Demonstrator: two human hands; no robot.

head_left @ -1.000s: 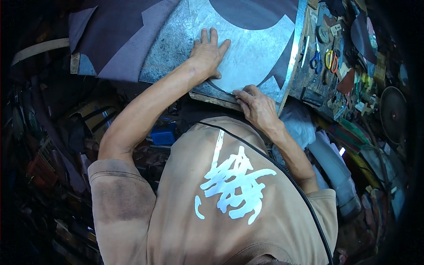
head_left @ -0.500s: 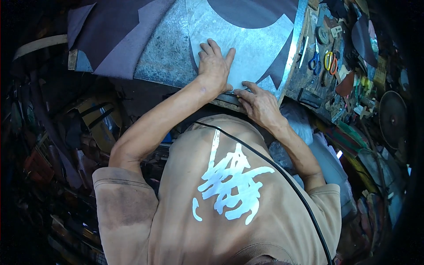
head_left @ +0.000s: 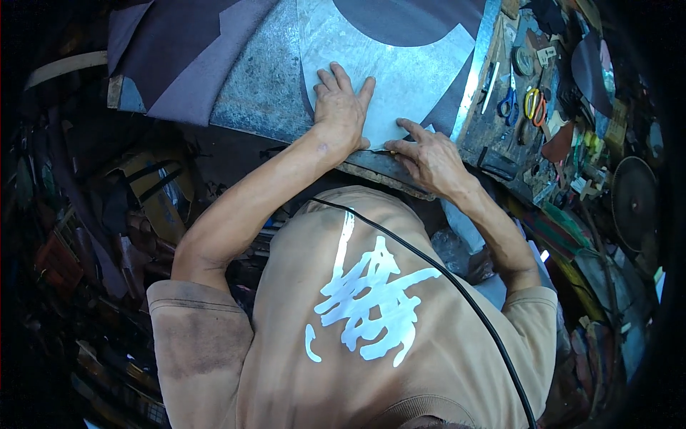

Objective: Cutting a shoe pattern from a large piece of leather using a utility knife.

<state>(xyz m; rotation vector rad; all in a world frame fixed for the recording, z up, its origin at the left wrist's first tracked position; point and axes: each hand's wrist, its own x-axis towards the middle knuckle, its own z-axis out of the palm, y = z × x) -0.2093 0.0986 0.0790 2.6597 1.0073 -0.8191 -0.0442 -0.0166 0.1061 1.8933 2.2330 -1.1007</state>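
A pale, smooth template sheet (head_left: 407, 79) with curved edges lies over dark brown leather-like material (head_left: 421, 21) on a metal-topped table. My left hand (head_left: 339, 107) presses flat on the template's left part, its fingers spread. At the template's lower tip, by the table's near edge, is my right hand (head_left: 436, 161). Its fingers are bent and drawn together there; whatever they may grip is hidden. Another piece of the dark material (head_left: 189, 68) hangs over the near edge at the left.
To the right, a cluttered wooden bench holds blue-handled scissors (head_left: 509, 104), yellow-and-orange-handled scissors (head_left: 534, 106) and a tape roll (head_left: 523, 61). A round disc (head_left: 634, 204) stands farther right. A black cable (head_left: 457, 279) runs across my shirt.
My right hand has shifted slightly to the right, its fingers still at the template's lower tip. My left hand stays pressed on the template.
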